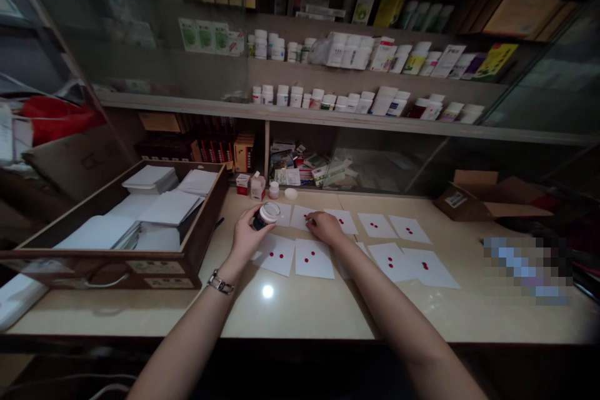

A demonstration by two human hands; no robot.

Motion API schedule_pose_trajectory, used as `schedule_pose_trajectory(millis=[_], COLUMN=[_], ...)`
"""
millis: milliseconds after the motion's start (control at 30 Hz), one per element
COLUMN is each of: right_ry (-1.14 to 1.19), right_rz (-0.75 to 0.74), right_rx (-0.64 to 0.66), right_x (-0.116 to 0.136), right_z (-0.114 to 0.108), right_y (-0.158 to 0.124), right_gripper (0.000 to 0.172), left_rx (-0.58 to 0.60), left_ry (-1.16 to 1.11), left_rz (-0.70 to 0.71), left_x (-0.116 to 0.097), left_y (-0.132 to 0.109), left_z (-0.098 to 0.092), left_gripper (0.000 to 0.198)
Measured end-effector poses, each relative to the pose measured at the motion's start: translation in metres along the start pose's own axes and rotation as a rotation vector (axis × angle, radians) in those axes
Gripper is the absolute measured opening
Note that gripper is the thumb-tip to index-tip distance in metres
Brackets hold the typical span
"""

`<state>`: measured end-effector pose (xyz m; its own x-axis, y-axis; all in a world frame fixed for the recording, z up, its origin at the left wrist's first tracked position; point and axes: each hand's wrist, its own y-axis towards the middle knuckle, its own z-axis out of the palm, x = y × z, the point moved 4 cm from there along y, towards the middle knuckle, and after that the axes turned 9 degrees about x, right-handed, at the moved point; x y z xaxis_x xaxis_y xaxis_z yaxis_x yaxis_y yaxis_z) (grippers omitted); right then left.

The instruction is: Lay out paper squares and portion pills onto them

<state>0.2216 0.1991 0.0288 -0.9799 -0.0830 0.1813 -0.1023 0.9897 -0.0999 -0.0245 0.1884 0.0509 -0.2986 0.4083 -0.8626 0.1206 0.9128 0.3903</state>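
At the far left an open brown wooden drawer (206, 225) sits on the pale glossy bench (290, 331), filled with stacks of blank white paper sheets (169, 206). It stands just beside the working area but does not overlap it.

The left hand (246, 234), with a metal wristwatch (220, 283) on its wrist, is closed around a small dark bottle with an open, pale-rimmed mouth (265, 215), held tilted just above the back row of papers. A round white cap (290, 194) lies behind it, near a small red-and-white carton (242, 183).

White paper squares (276, 254) lie in two rows across the bench, and nearly all of them that are in view already carry small red tablets (309, 258), mostly in pairs. The right hand (325, 228) rests palm down on a back-row square, fingertips at a red tablet; whether it pinches one cannot be told. By the look of it, the laying-out is well advanced. The square behind the bottle and the one under the right forearm are partly hidden, so their count is unclear.

Further right, an open brown cardboard box (487, 197) sits well apart from the squares. Behind everything, shelves of white medicine bottles (356, 100) line the wall. Nothing blocks either hand's reach.
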Motion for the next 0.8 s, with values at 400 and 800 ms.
schedule_pose_trajectory(millis=[400,800], right_ry=[0.659,0.496], right_rz=[-0.253,-0.401], right_rx=[-0.264,0.212], right_x=[0.040,0.073], right_z=[-0.037,-0.035], right_y=[-0.033,-0.037], right_gripper=[0.022,0.020], left_rx=[0.114,0.375], left_ry=[0.107,0.214], left_rz=[0.138,0.342], left_x=[-0.007,-0.014], left_y=[-0.004,-0.011], left_z=[0.009,0.021], left_gripper=[0.046,0.047])
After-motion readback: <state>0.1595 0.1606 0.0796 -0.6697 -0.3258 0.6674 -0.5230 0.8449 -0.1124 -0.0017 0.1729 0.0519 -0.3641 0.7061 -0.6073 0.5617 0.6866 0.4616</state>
